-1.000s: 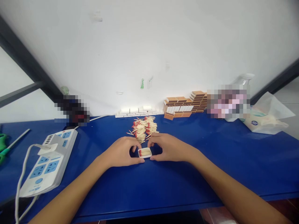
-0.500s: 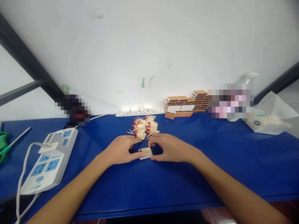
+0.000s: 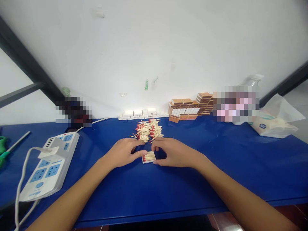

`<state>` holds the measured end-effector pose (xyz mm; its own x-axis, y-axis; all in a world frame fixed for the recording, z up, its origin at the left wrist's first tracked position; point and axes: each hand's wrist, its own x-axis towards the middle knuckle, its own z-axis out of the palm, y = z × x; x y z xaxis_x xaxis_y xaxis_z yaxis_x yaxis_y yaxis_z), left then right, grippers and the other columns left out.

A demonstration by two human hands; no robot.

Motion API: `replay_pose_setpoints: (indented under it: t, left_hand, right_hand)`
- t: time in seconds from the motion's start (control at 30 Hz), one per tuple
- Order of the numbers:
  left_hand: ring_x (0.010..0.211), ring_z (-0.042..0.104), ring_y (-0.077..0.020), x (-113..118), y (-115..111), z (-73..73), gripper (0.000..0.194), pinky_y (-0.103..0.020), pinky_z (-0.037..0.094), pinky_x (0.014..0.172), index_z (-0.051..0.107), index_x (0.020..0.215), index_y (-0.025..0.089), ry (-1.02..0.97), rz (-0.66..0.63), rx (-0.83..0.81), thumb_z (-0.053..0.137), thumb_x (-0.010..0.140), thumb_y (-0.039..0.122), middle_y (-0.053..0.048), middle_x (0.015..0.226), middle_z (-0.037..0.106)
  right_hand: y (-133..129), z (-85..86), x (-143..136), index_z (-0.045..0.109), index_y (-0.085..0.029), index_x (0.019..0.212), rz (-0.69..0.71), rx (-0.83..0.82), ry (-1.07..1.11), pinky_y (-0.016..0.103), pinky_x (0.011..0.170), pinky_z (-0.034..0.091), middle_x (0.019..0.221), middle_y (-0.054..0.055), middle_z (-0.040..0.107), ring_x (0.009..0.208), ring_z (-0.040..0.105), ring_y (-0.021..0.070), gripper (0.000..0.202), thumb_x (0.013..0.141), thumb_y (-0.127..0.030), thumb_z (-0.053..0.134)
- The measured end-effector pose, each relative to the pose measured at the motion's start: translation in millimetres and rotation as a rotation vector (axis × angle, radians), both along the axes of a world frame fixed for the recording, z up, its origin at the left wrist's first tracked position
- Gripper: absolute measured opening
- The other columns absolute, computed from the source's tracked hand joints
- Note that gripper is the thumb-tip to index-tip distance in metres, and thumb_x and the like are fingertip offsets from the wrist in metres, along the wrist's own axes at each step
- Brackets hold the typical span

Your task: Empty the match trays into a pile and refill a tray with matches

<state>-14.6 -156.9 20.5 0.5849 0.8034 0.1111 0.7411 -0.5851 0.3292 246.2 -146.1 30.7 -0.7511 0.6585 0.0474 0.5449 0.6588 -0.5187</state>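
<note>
A small white matchbox tray (image 3: 149, 161) lies on the blue table, holding red-tipped matches. My right hand (image 3: 174, 152) has its thumb and fingers around the tray's right end, the thumb at the near corner. At the tray's far left corner is the thumb of my left hand (image 3: 126, 152); its fingers are apart and reach toward the loose matches. Just beyond both hands, red-headed matches lie in two heaps, a left heap (image 3: 143, 131) and a right heap (image 3: 156, 130).
White trays (image 3: 138, 113) line the wall. Brown matchboxes (image 3: 204, 104) are stacked right of them. A power strip (image 3: 51, 170) with a white cable and green scissors (image 3: 3, 150) are at left. A tissue pack (image 3: 274, 126) lies at right.
My left thumb has lifted back from over the matches to the tray's far left corner, uncovering the red heads. My right hand has stayed at the tray's right end.
</note>
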Motion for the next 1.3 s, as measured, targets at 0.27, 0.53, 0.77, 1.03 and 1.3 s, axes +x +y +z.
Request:
replay_pose_setpoints:
  t: [0.27,0.53,0.77,1.03,1.3]
  left_hand:
    - [0.073,0.065,-0.019,-2,5,-1.7,0.05,-0.029,0.043,0.068,0.072,0.129,0.021,-0.04,0.034,-0.026,0.051,0.102,0.058,-0.005,0.085,0.073]
    - [0.056,0.047,-0.0124,-4,4,4.8,0.042,-0.025,0.033,0.056,0.078,0.112,0.024,-0.169,-0.017,-0.101,0.062,0.095,0.058,0.002,0.062,0.053]
    - [0.058,0.05,-0.0133,1,-2,8.9,0.039,-0.026,0.034,0.058,0.077,0.105,0.021,-0.145,-0.027,-0.016,0.059,0.098,0.055,0.002,0.062,0.056]
    - [0.063,0.055,-0.0154,-3,-1,5.8,0.037,-0.027,0.037,0.061,0.074,0.116,0.024,-0.086,-0.019,0.002,0.064,0.095,0.053,0.001,0.068,0.061]
    - [0.07,0.063,-0.0178,-4,1,-2.2,0.045,-0.028,0.047,0.069,0.066,0.135,0.023,-0.009,0.0,0.124,0.068,0.095,0.043,0.0,0.076,0.065]
  right_hand:
    - [-3,1.5,-3,0.064,-0.021,0.098,-0.007,-0.001,0.012,0.029,0.072,0.041,0.1,0.003,0.067,0.084,0.06,0.0175,0.024,0.082,-0.031,0.079]
    - [-2,-4.8,-4,0.063,-0.021,0.099,-0.004,0.027,0.029,0.031,0.074,0.043,0.1,0.003,0.068,0.086,0.061,0.0187,0.023,0.085,-0.035,0.076]
    - [-1,-8.1,-9,0.065,-0.02,0.101,-0.053,0.08,0.082,0.032,0.078,0.046,0.1,0.006,0.068,0.087,0.062,0.0193,0.015,0.092,-0.032,0.068]
    - [3,-22.1,-17,0.062,-0.018,0.096,-0.089,0.146,0.053,0.031,0.075,0.043,0.096,0.006,0.063,0.083,0.059,0.0175,0.019,0.105,-0.029,0.048]
    - [7,-27.1,-17,0.061,-0.019,0.094,-0.145,0.131,0.092,0.031,0.074,0.043,0.096,0.006,0.064,0.083,0.059,0.0175,0.024,0.107,-0.034,0.048]
